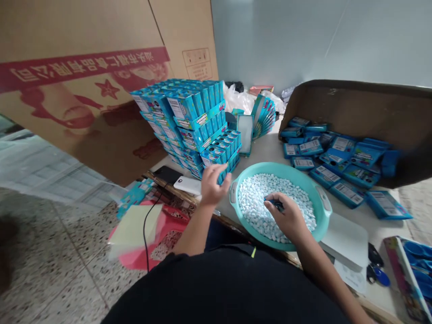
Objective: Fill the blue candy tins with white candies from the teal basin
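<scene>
Your right hand (286,213) curls around a dark object (278,205), perhaps a scoop, over candies (254,198) in the basin (270,168); keep it level. Your left hand (213,185), fingers half-spread and holding nothing, hovers beside the boxes (199,108).

Saw smooth plastic on the basin (276,168), glossy card on stacked boxes (189,105), matt cardboard on the printed carton (84,27).
</scene>
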Tool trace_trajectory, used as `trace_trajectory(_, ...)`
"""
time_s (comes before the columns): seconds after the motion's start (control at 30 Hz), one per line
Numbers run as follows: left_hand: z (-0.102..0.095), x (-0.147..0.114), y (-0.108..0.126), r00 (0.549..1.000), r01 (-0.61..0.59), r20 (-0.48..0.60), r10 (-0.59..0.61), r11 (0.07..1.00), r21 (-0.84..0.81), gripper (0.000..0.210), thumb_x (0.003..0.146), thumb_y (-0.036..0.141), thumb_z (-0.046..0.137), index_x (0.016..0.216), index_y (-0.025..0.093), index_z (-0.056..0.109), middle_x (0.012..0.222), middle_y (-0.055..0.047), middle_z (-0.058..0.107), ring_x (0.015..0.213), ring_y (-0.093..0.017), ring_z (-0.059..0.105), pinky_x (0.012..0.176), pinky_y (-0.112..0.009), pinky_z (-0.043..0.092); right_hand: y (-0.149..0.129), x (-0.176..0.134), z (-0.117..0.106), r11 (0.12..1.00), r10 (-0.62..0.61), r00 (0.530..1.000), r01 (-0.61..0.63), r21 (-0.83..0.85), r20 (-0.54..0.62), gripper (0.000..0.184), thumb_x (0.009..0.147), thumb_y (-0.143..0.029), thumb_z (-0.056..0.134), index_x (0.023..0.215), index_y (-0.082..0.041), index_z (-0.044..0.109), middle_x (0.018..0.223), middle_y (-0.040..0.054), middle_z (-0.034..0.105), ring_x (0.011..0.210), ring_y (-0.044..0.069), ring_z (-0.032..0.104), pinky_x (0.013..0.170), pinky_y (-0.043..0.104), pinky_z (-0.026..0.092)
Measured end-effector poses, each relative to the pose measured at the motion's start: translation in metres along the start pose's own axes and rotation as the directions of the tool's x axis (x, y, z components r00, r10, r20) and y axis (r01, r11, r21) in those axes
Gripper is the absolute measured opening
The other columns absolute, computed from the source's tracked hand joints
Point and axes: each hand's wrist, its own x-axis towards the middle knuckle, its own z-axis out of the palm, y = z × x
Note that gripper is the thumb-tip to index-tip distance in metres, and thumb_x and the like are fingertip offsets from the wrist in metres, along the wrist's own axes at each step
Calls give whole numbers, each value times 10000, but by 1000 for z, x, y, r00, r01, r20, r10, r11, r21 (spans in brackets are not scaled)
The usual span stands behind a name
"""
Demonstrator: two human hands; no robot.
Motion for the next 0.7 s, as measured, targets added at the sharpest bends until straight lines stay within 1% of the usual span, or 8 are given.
trace_trajectory(0.07,12,-13,28,962,35,267,56,945,-326,305,1006,405,693,1212,200,785,1166,-125,771,1067,-245,742,987,-399,607,0,0,-1,992,67,997,-70,101,34,365,914,-562,701,1015,-212,735,933,92,775,837,247,715,758,380,539)
trace_trajectory(0.13,24,-20,51,859,95,471,202,840,-534,345,965,433,774,1235,218,798,1174,-119,771,1023,-230,751,937,-371,619,1,1,-2,960,129,989,-143,242,75,429,885,-612,745,1019,-205,724,856,68,753,775,220,692,710,350,527)
trace_trajectory(0.2,35,-22,63,797,106,528,293,793,-600,305,939,419,813,1183,237,828,1133,-113,774,1032,-235,747,964,-385,611,1,3,-3,911,173,980,-198,361,101,463,849,-643,781,974,-203,704,797,45,725,736,198,674,694,335,530)
trace_trajectory(0.37,51,-18,60,785,-3,484,387,783,-621,165,999,369,743,1001,236,840,1114,-139,793,1079,-254,745,992,-418,603,0,7,-2,844,236,966,-257,470,103,571,761,-684,839,1036,-223,644,720,-1,697,655,176,646,666,343,550)
trace_trajectory(0.5,30,-5,46,743,-207,501,445,864,-460,208,1057,323,624,1044,241,814,1111,-128,809,1084,-248,751,1026,-429,590,2,5,-1,873,212,974,-226,431,82,603,788,-683,824,1128,-241,595,811,31,765,683,198,683,679,369,573)
trace_trajectory(0.6,-1,25,24,838,-314,431,336,941,-123,263,1081,324,561,1077,236,809,1165,-119,796,1128,-258,740,1034,-422,574,7,4,1,949,147,989,-135,284,-21,505,874,-624,774,1145,-222,631,985,101,803,790,217,716,727,376,573)
trace_trajectory(0.63,-11,39,15,883,-305,382,272,952,27,285,1086,341,546,1077,230,809,1180,-124,790,1112,-266,741,1007,-411,575,9,5,2,971,113,991,-96,221,-66,465,890,-595,761,1135,-216,649,989,102,796,821,223,719,750,380,571)
trace_trajectory(0.7,-26,69,-1,917,-251,380,120,915,317,300,1081,338,528,1081,225,806,1224,-135,783,1106,-289,742,941,-393,573,10,6,4,992,47,991,-31,126,-125,392,911,-542,732,1113,-211,674,943,83,772,857,232,721,795,390,571)
